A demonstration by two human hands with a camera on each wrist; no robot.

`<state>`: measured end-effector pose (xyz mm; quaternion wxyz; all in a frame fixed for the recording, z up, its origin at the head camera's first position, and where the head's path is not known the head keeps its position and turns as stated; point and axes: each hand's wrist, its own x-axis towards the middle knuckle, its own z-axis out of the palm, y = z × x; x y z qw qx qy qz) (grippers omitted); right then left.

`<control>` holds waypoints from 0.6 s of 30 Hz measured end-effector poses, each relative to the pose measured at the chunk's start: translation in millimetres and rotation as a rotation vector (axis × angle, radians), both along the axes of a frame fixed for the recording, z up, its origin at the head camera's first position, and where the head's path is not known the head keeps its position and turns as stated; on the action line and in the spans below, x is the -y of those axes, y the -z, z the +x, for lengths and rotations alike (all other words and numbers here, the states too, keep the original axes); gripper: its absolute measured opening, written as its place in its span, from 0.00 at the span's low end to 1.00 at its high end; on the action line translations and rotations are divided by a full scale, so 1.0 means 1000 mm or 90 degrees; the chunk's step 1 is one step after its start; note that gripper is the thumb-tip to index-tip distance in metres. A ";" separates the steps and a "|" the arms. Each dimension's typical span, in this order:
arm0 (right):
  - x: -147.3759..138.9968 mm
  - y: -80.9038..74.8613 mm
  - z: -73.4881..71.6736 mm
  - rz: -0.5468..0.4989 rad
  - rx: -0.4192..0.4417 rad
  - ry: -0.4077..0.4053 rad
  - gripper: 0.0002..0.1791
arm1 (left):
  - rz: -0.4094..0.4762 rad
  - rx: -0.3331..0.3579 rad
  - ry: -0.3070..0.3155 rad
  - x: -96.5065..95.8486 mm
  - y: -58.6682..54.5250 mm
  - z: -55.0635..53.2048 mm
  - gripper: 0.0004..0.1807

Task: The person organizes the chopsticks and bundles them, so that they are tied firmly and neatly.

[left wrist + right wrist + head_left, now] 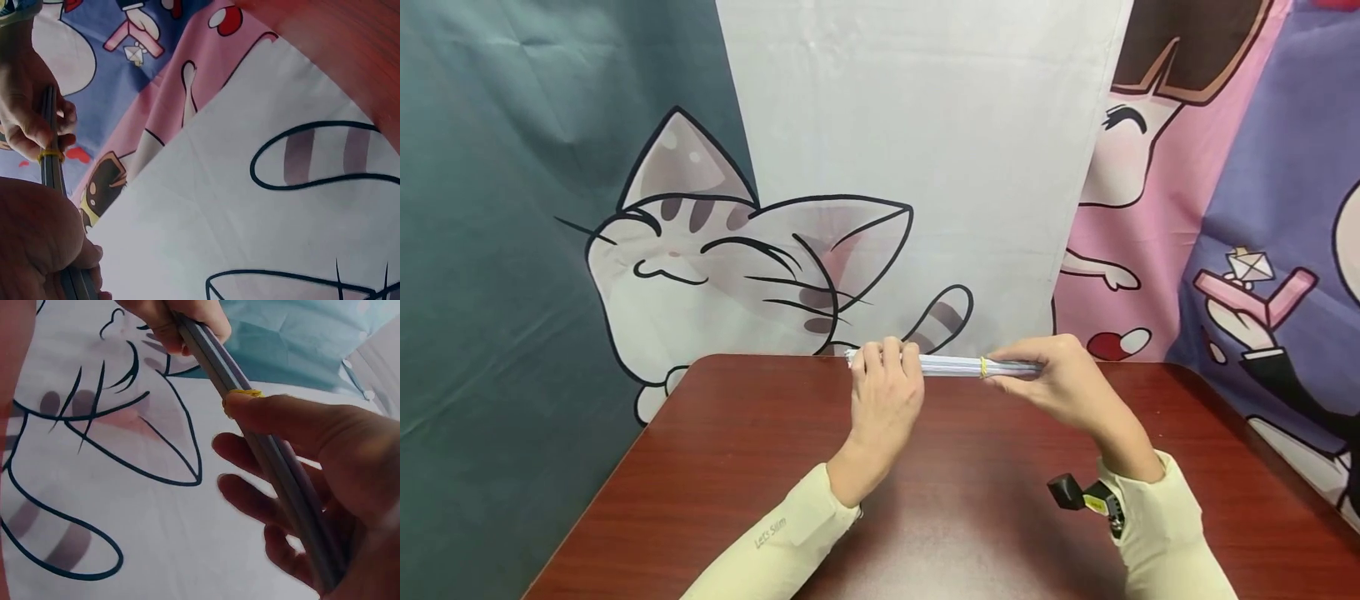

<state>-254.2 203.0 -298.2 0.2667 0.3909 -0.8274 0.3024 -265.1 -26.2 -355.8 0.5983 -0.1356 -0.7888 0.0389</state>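
A slim bundle of pale grey-white rods (951,366) is held level above the far part of the table. My left hand (887,387) grips it near its left end, fingers wrapped over the top, and a bit of the white tip pokes out beyond them. Around the bundle sits a yellow rubber band (983,367). My right hand (1060,379) holds the other end, with the thumb on one side and the fingers on the other. In the right wrist view, the right thumb (281,415) lies right at the band, and the rods run back into the palm.
Below the hands spreads a reddish-brown wooden table (760,442). Behind its far edge hangs a cloth backdrop (925,125) with a cartoon cat and figures. A black wrist-worn device (1086,497) sticks out at the right sleeve.
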 end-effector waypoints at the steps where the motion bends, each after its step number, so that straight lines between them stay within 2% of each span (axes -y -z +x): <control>1: 0.002 0.000 0.000 0.007 -0.016 0.009 0.14 | -0.004 -0.005 0.000 0.000 0.000 0.000 0.10; 5: 0.008 0.001 0.001 0.004 -0.060 0.028 0.15 | -0.009 -0.015 -0.005 0.001 -0.003 0.001 0.09; 9: 0.011 0.003 0.000 -0.006 -0.066 0.011 0.15 | -0.002 -0.019 -0.013 0.001 -0.004 0.002 0.08; 13: 0.009 0.005 -0.002 0.006 -0.067 0.006 0.15 | -0.009 -0.026 -0.003 -0.003 -0.001 0.003 0.09; 15: 0.006 0.004 -0.002 0.009 -0.062 0.005 0.16 | -0.021 -0.015 0.001 -0.004 0.000 0.003 0.10; 18: 0.001 0.003 -0.004 0.012 -0.052 0.002 0.16 | -0.037 0.024 0.010 -0.003 0.000 0.004 0.09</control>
